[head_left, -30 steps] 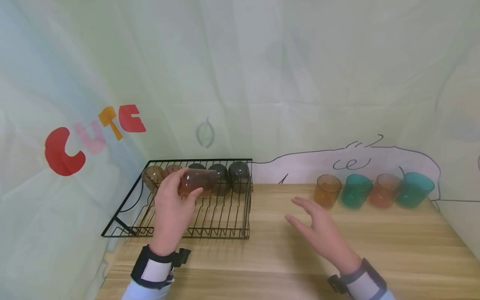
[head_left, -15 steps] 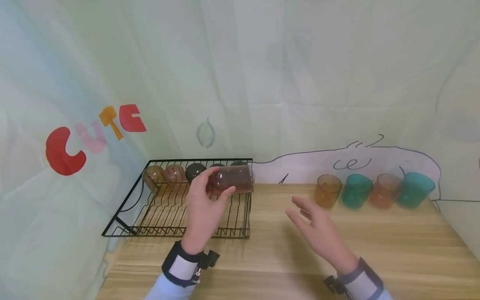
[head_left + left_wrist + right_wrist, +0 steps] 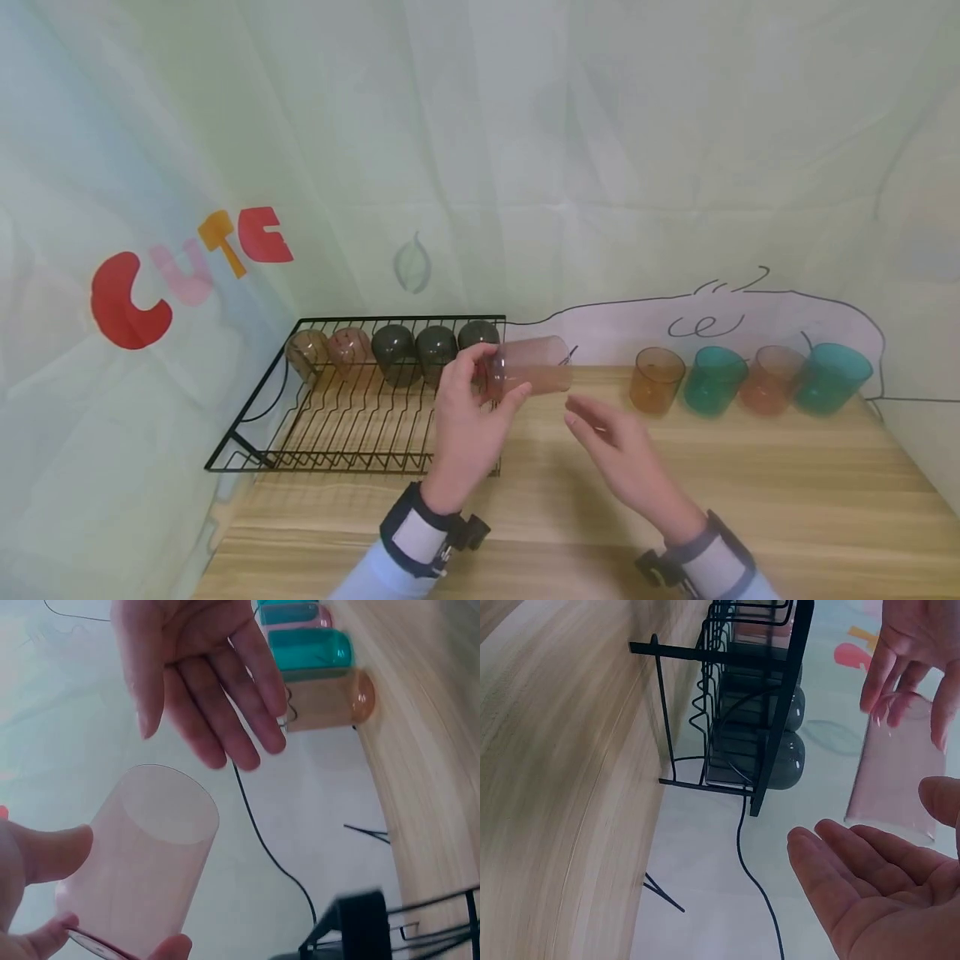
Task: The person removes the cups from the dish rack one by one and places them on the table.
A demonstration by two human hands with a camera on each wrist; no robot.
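A clear pinkish cup (image 3: 536, 365) lies sideways in the air, its open rim facing right. My left hand (image 3: 474, 421) grips it round the base end; in the left wrist view the thumb and fingertips press the cup (image 3: 142, 862) near its bottom. Just right of the rim, my right hand (image 3: 626, 458) is held with fingers extended and nothing in them. From the right wrist view, the cup's rim is close to the right fingers (image 3: 832, 855), and whether they touch is hard to tell.
A black wire rack (image 3: 360, 433) on the wooden table (image 3: 540, 533) holds several upside-down cups (image 3: 393, 354) along its back. At right, upright, stand an orange cup (image 3: 656, 383), a teal cup (image 3: 714, 383), a pinkish cup (image 3: 771, 383) and another teal cup (image 3: 831, 379). A printed curtain hangs behind.
My left hand has carried the pinkish cup rightward from over the rack to beside my right hand. The right hand has shifted slightly left, its fingers and thumb drawing closer together.
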